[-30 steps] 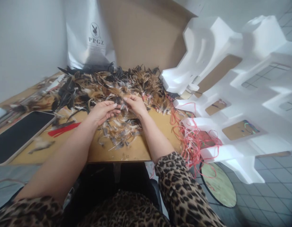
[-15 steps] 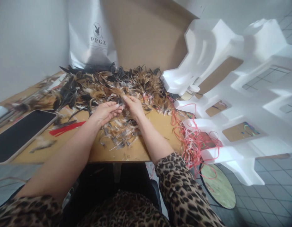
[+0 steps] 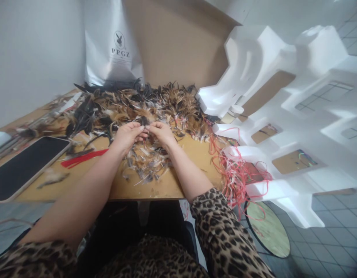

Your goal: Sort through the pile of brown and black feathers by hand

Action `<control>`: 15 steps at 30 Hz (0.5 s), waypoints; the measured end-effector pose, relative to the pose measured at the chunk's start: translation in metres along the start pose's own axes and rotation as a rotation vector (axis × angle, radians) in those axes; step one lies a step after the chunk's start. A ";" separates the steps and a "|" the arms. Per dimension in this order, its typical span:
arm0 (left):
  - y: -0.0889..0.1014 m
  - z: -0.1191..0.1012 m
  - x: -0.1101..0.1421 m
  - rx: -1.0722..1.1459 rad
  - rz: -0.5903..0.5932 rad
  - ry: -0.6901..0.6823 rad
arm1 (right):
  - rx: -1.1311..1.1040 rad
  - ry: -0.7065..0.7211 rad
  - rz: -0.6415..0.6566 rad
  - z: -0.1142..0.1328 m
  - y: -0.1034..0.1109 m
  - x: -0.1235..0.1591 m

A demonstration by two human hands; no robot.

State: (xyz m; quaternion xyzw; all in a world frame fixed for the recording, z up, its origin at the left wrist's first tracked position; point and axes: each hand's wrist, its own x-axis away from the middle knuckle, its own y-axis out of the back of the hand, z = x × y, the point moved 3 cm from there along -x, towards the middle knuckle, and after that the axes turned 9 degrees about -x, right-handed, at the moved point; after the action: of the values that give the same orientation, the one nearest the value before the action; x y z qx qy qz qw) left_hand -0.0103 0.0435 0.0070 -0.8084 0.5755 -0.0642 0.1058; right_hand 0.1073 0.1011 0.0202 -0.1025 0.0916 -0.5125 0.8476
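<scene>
A big heap of brown, black and white feathers [image 3: 132,104] covers the back of a wooden table [image 3: 163,185]. My left hand [image 3: 127,135] and my right hand [image 3: 162,133] meet fingertip to fingertip over the heap's front edge. Both pinch at small feathers between them; the fingers are curled and pressed together. Loose short feathers [image 3: 146,164] lie scattered under my wrists.
A dark phone [image 3: 24,164] lies at the left, a red strip [image 3: 84,158] beside it. Tangled red strings [image 3: 239,170] hang off the table's right edge. White foam packing [image 3: 282,112] fills the right. A silver bag [image 3: 114,50] and cardboard [image 3: 178,42] stand behind.
My hands have drawn closer together, so the fingertips now touch over the feathers. The view has shifted slightly.
</scene>
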 end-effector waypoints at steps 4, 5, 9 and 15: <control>0.000 0.001 0.000 -0.016 0.013 -0.016 | -0.189 -0.065 -0.039 -0.002 0.001 -0.002; 0.001 0.001 0.000 -0.016 0.016 -0.022 | -0.243 -0.091 -0.032 -0.003 0.001 -0.003; 0.000 0.001 0.001 -0.034 0.060 -0.043 | -0.322 -0.177 0.032 -0.006 -0.001 -0.003; -0.002 0.002 0.003 -0.037 0.106 -0.019 | -0.270 -0.208 0.074 -0.006 0.000 -0.003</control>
State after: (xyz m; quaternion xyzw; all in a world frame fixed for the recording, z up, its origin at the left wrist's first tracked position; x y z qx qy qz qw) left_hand -0.0074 0.0415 0.0050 -0.7791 0.6177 -0.0399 0.0994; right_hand 0.1048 0.1030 0.0145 -0.2644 0.0749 -0.4508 0.8493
